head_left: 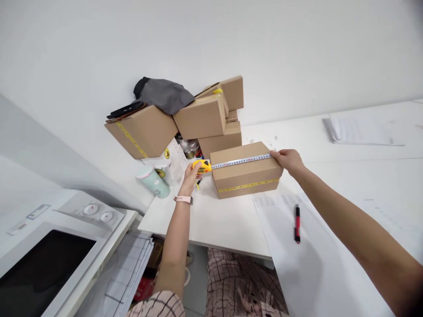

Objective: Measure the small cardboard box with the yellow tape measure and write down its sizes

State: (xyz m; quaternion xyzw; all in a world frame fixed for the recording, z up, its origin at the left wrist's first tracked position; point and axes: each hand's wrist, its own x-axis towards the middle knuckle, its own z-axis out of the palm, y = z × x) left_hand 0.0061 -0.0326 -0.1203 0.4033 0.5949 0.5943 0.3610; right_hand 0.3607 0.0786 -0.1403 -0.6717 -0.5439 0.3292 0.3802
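Observation:
A closed cardboard box (246,174) with yellow tape round its side sits on the white table. Across its top runs the pulled-out white blade of a tape measure (202,166), whose yellow case is at the box's left edge. My left hand (191,177) is closed round that case. At the box's right end my right hand (289,160) pinches the blade's far end against the top edge. Below the box, a red and black pen (297,224) lies on a large white paper sheet (284,264) with printed text along its upper edge.
Stacked cardboard boxes (201,118) stand against the wall, with a grey cloth (165,94) on top. A mint green tumbler (155,182) leans at the table's left edge. Left of it is a white microwave (72,220). More papers (360,127) lie at the back right.

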